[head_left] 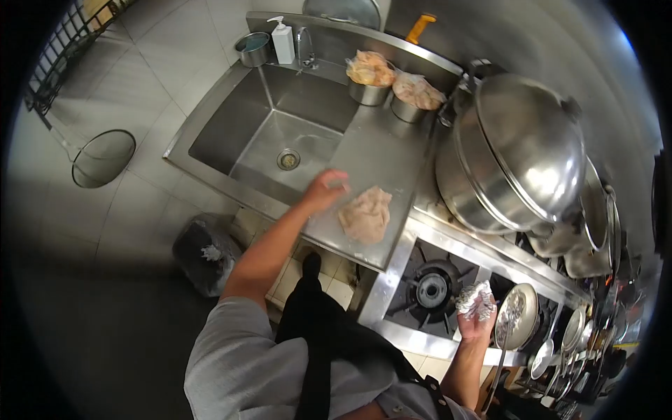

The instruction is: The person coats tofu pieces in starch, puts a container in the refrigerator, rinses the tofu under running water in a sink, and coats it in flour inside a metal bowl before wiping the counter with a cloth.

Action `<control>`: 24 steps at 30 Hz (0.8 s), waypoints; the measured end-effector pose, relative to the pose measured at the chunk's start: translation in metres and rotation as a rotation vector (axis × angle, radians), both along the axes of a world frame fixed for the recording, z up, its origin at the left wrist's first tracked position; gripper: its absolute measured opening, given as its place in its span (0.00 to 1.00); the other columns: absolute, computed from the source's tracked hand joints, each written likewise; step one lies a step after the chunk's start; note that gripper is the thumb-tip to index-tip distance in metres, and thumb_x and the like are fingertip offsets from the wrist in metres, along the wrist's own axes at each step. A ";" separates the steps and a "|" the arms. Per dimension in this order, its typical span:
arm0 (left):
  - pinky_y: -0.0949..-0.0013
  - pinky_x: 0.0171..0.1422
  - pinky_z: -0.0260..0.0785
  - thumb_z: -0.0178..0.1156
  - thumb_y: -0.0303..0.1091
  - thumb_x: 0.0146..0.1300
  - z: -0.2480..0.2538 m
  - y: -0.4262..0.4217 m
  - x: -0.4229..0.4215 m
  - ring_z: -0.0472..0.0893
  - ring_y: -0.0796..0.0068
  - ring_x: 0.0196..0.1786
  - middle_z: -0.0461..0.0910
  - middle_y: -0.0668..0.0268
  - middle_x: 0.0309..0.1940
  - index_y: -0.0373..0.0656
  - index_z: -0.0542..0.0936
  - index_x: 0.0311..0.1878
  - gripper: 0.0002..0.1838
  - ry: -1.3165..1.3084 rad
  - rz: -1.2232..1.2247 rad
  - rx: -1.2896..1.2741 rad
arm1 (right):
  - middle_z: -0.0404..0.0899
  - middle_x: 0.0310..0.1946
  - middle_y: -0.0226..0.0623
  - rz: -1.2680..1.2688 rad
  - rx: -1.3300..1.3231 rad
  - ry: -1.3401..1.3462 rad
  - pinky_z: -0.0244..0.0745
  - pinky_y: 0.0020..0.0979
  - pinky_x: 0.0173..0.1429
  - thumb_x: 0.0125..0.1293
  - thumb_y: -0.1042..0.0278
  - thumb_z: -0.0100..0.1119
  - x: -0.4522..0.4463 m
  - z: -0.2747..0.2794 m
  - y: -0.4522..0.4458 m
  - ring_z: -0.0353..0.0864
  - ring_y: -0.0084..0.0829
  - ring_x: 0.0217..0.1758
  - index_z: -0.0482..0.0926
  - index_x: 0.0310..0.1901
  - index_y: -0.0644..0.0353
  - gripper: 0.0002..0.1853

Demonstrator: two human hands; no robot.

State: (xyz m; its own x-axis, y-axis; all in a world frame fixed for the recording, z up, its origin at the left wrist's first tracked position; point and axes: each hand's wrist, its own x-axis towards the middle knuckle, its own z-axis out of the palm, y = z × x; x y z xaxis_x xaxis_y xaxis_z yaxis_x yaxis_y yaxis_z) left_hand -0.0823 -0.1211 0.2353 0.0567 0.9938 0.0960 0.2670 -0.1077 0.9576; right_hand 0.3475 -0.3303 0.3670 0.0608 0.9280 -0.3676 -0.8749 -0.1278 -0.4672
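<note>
My left hand is over the edge of the steel sink counter, its fingers apart and holding nothing. Just right of it lies a wrinkled beige piece, cloth-like, flat on the drainboard; a small gap seems to separate them. Over the stove's front, my right hand is palm up, with a crumpled wad of silvery foil in it. The foil hides most of the fingers. A gas burner is to the left of this hand, and a shallow pan to its right.
A large lidded steel pot stands behind the stove. Two steel containers with bagged food stand at the drainboard's back. Beyond the sink basin are a soap bottle and a tap. A bagged bin sits on the floor.
</note>
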 end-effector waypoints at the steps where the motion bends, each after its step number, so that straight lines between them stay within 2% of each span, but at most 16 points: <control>1: 0.72 0.60 0.66 0.62 0.32 0.61 0.004 0.030 -0.033 0.77 0.74 0.53 0.80 0.68 0.46 0.44 0.79 0.47 0.11 -0.056 0.143 0.033 | 0.79 0.37 0.36 -0.009 -0.073 -0.052 0.76 0.31 0.42 0.65 0.64 0.48 -0.021 0.000 0.022 0.79 0.32 0.38 0.75 0.45 0.59 0.11; 2: 0.70 0.60 0.67 0.60 0.31 0.63 0.026 0.060 -0.062 0.78 0.74 0.51 0.81 0.66 0.45 0.42 0.79 0.49 0.12 -0.175 0.307 -0.085 | 0.79 0.36 0.36 -0.020 -0.142 -0.104 0.76 0.31 0.40 0.65 0.64 0.48 -0.044 0.001 0.045 0.79 0.32 0.37 0.74 0.45 0.60 0.11; 5: 0.71 0.60 0.67 0.56 0.36 0.66 0.014 0.169 -0.150 0.78 0.74 0.53 0.81 0.65 0.49 0.41 0.77 0.55 0.16 -0.094 0.530 0.044 | 0.78 0.34 0.36 0.088 -0.127 -0.155 0.77 0.30 0.35 0.64 0.66 0.49 -0.104 -0.007 0.112 0.79 0.31 0.33 0.73 0.45 0.62 0.12; 7: 0.70 0.62 0.65 0.55 0.41 0.68 -0.007 0.243 -0.188 0.77 0.71 0.57 0.79 0.62 0.53 0.40 0.75 0.59 0.21 -0.104 0.556 -0.025 | 0.78 0.33 0.36 0.123 -0.205 -0.328 0.76 0.30 0.34 0.63 0.66 0.48 -0.157 0.002 0.158 0.79 0.31 0.32 0.73 0.45 0.63 0.12; 8: 0.68 0.64 0.64 0.53 0.46 0.69 -0.020 0.277 -0.202 0.75 0.68 0.60 0.77 0.60 0.56 0.40 0.73 0.61 0.24 -0.107 0.538 0.006 | 0.78 0.33 0.36 0.251 -0.136 -0.311 0.76 0.30 0.33 0.62 0.67 0.46 -0.168 -0.007 0.178 0.79 0.31 0.32 0.73 0.45 0.63 0.12; 10: 0.64 0.68 0.60 0.48 0.53 0.69 -0.039 0.336 -0.220 0.70 0.64 0.65 0.73 0.56 0.61 0.41 0.70 0.64 0.29 -0.103 0.516 0.004 | 0.78 0.33 0.36 0.317 -0.147 -0.316 0.76 0.29 0.33 0.62 0.68 0.45 -0.203 -0.010 0.224 0.79 0.31 0.31 0.73 0.45 0.62 0.12; 12: 0.63 0.71 0.56 0.43 0.58 0.70 -0.048 0.377 -0.229 0.66 0.61 0.68 0.69 0.54 0.65 0.40 0.69 0.65 0.33 -0.083 0.508 -0.054 | 0.78 0.33 0.36 0.303 -0.305 -0.300 0.77 0.28 0.32 0.61 0.69 0.45 -0.221 -0.021 0.267 0.79 0.30 0.31 0.73 0.45 0.60 0.12; 13: 0.61 0.73 0.51 0.34 0.62 0.70 -0.052 0.390 -0.231 0.64 0.58 0.70 0.67 0.53 0.66 0.38 0.67 0.66 0.38 -0.078 0.447 -0.067 | 0.79 0.34 0.37 0.304 -0.243 -0.357 0.78 0.27 0.33 0.59 0.69 0.46 -0.247 -0.019 0.293 0.80 0.30 0.32 0.73 0.46 0.59 0.14; 16: 0.63 0.74 0.47 0.33 0.61 0.71 -0.063 0.416 -0.236 0.65 0.61 0.69 0.68 0.55 0.66 0.38 0.67 0.67 0.37 -0.099 0.277 -0.375 | 0.79 0.38 0.39 0.443 -0.137 -0.352 0.78 0.30 0.36 0.63 0.70 0.45 -0.283 -0.037 0.360 0.80 0.33 0.36 0.71 0.51 0.60 0.15; 18: 0.59 0.74 0.46 0.33 0.65 0.69 -0.090 0.424 -0.232 0.65 0.66 0.68 0.72 0.60 0.63 0.42 0.68 0.66 0.38 -0.291 -0.106 -0.250 | 0.78 0.38 0.39 0.398 -0.198 -0.473 0.76 0.29 0.35 0.66 0.69 0.43 -0.337 -0.041 0.405 0.80 0.32 0.36 0.72 0.50 0.60 0.13; 19: 0.59 0.74 0.46 0.34 0.64 0.69 -0.068 0.408 -0.220 0.67 0.67 0.66 0.71 0.61 0.63 0.45 0.71 0.64 0.36 -0.395 -0.125 -0.264 | 0.78 0.38 0.38 0.337 -0.286 -0.537 0.75 0.28 0.34 0.68 0.69 0.42 -0.366 -0.041 0.426 0.79 0.30 0.36 0.72 0.49 0.60 0.12; 20: 0.60 0.74 0.45 0.35 0.64 0.69 -0.041 0.386 -0.203 0.70 0.67 0.65 0.71 0.62 0.64 0.48 0.73 0.62 0.34 -0.503 -0.144 -0.276 | 0.78 0.36 0.37 0.534 -0.112 -0.593 0.74 0.28 0.33 0.69 0.69 0.41 -0.376 -0.068 0.454 0.79 0.29 0.34 0.73 0.47 0.60 0.11; 21: 0.57 0.73 0.48 0.35 0.63 0.69 -0.033 0.374 -0.197 0.71 0.66 0.63 0.72 0.63 0.62 0.48 0.73 0.61 0.33 -0.548 -0.049 -0.305 | 0.79 0.35 0.37 0.724 0.076 -0.644 0.73 0.28 0.31 0.70 0.69 0.40 -0.384 -0.106 0.484 0.79 0.28 0.32 0.74 0.45 0.60 0.11; 22: 0.55 0.71 0.51 0.36 0.63 0.69 -0.028 0.364 -0.193 0.72 0.66 0.62 0.73 0.64 0.61 0.49 0.73 0.61 0.33 -0.589 0.047 -0.335 | 0.78 0.30 0.36 0.568 0.025 -0.651 0.72 0.29 0.28 0.70 0.69 0.41 -0.416 -0.130 0.503 0.79 0.26 0.28 0.75 0.40 0.60 0.10; 23: 0.53 0.70 0.53 0.37 0.63 0.69 -0.028 0.353 -0.193 0.73 0.65 0.60 0.75 0.64 0.60 0.49 0.73 0.61 0.32 -0.627 0.142 -0.366 | 0.78 0.27 0.35 0.526 -0.006 -0.678 0.72 0.30 0.26 0.69 0.68 0.43 -0.448 -0.123 0.512 0.78 0.27 0.25 0.76 0.38 0.61 0.10; 24: 0.52 0.68 0.56 0.37 0.62 0.70 -0.036 0.344 -0.194 0.73 0.65 0.59 0.75 0.65 0.58 0.49 0.73 0.61 0.31 -0.671 0.210 -0.446 | 0.78 0.27 0.34 0.574 -0.005 -0.614 0.72 0.32 0.25 0.69 0.68 0.43 -0.470 -0.143 0.529 0.78 0.28 0.25 0.76 0.37 0.60 0.10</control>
State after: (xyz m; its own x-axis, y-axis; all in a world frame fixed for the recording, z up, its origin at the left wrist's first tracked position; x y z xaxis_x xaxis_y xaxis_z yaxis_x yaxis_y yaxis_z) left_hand -0.2760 0.2227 0.1990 -0.0632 0.9299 -0.3624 -0.4036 0.3083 0.8614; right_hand -0.1222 0.1987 0.2243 -0.2300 0.8743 -0.4274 -0.2639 -0.4788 -0.8373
